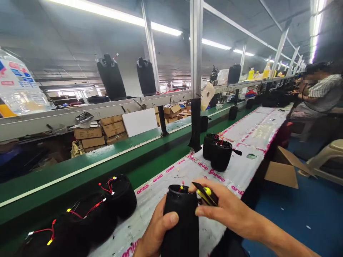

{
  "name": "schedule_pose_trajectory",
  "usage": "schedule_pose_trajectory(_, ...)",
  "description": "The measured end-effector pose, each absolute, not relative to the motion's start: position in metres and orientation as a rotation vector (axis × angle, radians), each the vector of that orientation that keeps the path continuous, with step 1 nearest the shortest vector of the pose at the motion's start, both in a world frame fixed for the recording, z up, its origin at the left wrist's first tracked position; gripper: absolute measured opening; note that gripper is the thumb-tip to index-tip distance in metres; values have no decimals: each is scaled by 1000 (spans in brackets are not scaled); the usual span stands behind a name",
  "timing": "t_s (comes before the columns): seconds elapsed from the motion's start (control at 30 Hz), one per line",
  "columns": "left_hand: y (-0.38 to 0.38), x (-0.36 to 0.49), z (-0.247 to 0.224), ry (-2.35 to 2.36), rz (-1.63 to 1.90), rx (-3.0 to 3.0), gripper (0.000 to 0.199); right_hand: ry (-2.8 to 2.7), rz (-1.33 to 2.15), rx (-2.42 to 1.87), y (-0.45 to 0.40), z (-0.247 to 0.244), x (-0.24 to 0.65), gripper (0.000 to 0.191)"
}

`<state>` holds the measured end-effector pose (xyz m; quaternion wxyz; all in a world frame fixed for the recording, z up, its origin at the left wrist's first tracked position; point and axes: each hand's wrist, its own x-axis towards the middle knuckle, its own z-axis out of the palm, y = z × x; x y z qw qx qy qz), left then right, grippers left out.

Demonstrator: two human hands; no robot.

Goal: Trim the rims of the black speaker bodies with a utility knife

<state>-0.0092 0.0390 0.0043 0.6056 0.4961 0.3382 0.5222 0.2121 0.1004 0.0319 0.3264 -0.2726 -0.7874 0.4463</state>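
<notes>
My left hand wraps around a black fabric-covered cylinder, which looks like a portable speaker body, held upright with its open end up. A small red and yellow wire end shows inside the rim. My right hand grips a dark, pointed piece with bright yellow parts at the rim's right side; its exact kind is unclear. The right fingers touch or nearly touch the rim. Several similar black cylinders with red wires and small connectors stand to the left, and two more stand ahead.
White sheeting with pink print covers the bench. A green conveyor belt runs alongside, below a metal shelf bearing black cylinders and a plastic bottle. Metal posts rise beside it. On the right are an open carton, a stool and a person.
</notes>
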Motion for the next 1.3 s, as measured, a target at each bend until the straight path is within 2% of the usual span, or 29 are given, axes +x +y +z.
schedule_pose_trajectory(0.13,40,-14,-1,1000,1194,1183,60,-2147,715,-955,88,25,216,31)
schedule_pose_trajectory(0.37,44,-17,-18,1113,1116,1109,63,-2535,233,-921,80,6,206,13)
schedule_pose_trajectory(0.53,48,-15,-26,1165,1116,1142,61,-2652,-71,-959,87,-1,201,9)
schedule_pose_trajectory(0.93,52,-20,-25,1234,1029,1255,57,-2716,-69,-966,93,-6,198,3)
schedule_pose_trajectory(1.13,52,-16,-20,1270,1024,1325,57,-2745,-8,-929,95,-4,204,8)
schedule_pose_trajectory(1.3,51,-15,-21,1385,988,1389,67,-2818,23,-982,98,5,207,12)
